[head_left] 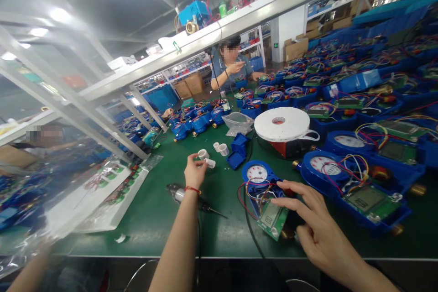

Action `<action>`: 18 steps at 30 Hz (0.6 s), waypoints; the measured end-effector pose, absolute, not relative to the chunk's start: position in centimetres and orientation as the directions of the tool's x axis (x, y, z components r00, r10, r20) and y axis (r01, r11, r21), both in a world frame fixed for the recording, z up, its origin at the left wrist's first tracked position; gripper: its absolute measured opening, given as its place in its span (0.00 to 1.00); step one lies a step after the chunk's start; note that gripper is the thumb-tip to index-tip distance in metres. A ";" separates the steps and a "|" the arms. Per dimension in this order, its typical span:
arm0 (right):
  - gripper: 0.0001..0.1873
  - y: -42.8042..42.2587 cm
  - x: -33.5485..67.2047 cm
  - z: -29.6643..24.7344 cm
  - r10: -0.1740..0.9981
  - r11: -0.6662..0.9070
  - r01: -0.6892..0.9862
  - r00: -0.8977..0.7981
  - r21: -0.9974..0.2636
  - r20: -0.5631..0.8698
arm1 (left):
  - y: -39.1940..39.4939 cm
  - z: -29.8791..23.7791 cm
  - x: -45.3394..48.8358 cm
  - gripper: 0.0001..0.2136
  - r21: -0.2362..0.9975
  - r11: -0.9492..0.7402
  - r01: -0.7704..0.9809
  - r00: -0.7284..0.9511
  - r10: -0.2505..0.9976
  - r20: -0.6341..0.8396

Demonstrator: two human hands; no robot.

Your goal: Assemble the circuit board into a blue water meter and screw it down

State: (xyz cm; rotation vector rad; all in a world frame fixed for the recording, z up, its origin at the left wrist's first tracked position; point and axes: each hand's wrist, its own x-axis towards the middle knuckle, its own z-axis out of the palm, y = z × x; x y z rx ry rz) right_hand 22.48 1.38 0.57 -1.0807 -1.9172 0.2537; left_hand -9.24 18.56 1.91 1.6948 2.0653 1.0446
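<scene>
Bent fingers of my left hand [195,174] close at a small white roll [211,163]; a second white roll [202,153] stands right behind them. Two more little rolls [223,149] are just to the right. My right hand [316,221] has its fingers stretched over a blue water meter [257,172], fingertips at its edge and at the green circuit board [273,219] with a small display. Thin coloured wires run between dial and board. An electric screwdriver [176,193] lies beside my left forearm, its tip pointing right.
Blue plastic parts [237,157] lie behind the meter, near a large white tape reel [282,124] and a clear bag [237,123]. Many wired meters [356,169] crowd the right side. A co-worker [227,66] sits opposite. White foam trays [102,210] are at left, under a metal shelf.
</scene>
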 end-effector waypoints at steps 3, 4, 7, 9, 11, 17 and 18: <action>0.34 1.3 22.4 0.6 0.771 0.590 0.575 -0.190 -0.568 0.608 | 17.6 2.4 -9.1 0.20 0.783 0.026 0.621 -0.314 0.924 0.218; 0.34 1.2 22.3 0.6 0.773 0.587 0.572 -0.185 -0.573 0.607 | 17.2 2.6 -8.9 0.20 0.814 0.013 0.581 -0.323 0.921 0.216; 0.34 1.0 22.3 0.5 0.778 0.584 0.558 -0.180 -0.589 0.601 | 16.1 3.4 -8.3 0.23 0.892 -0.030 0.452 -0.348 0.914 0.207; 0.33 0.7 22.3 0.7 0.779 0.586 0.543 -0.175 -0.601 0.602 | 15.0 4.2 -7.6 0.25 0.929 -0.056 0.365 -0.365 0.910 0.198; 0.31 0.4 22.2 1.1 0.777 0.594 0.522 -0.172 -0.613 0.606 | 13.5 5.3 -6.7 0.26 0.955 -0.086 0.283 -0.378 0.905 0.194; 0.14 -0.1 20.7 4.0 0.797 0.539 0.473 -0.020 -0.697 0.603 | 5.7 7.9 -1.2 0.28 0.978 -0.189 0.092 -0.334 0.919 0.209; 0.12 -0.2 20.3 4.5 0.818 0.511 0.454 0.003 -0.730 0.575 | 4.3 8.0 -0.1 0.28 0.982 -0.187 0.033 -0.319 0.929 0.187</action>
